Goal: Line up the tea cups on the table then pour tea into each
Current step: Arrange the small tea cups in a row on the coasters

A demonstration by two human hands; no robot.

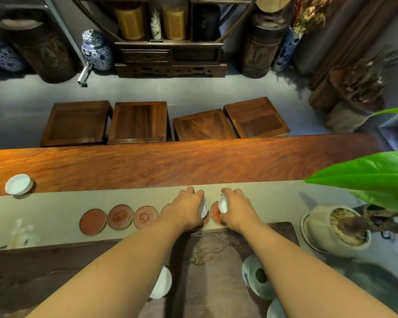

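Note:
A row of round reddish coasters [120, 217] lies on the beige runner [55, 204]. My left hand [186, 208] grips a small white tea cup [203, 208] over the coasters near the row's right end. My right hand [236, 208] grips another white tea cup [223, 204], tilted, above the rightmost coaster [214, 212]. The two cups are close together but apart. A third white cup [19, 184] sits on the wooden table [170, 166] far to the left. Part of a white vessel [162, 285] shows beneath my left forearm.
A dark carved tea tray [211, 249] lies under my forearms. A grey-blue lidded pot [257, 277] sits under my right forearm. A potted plant [338, 228] with big green leaves [365, 173] stands at the right. Wooden stools [138, 122] line the table's far side.

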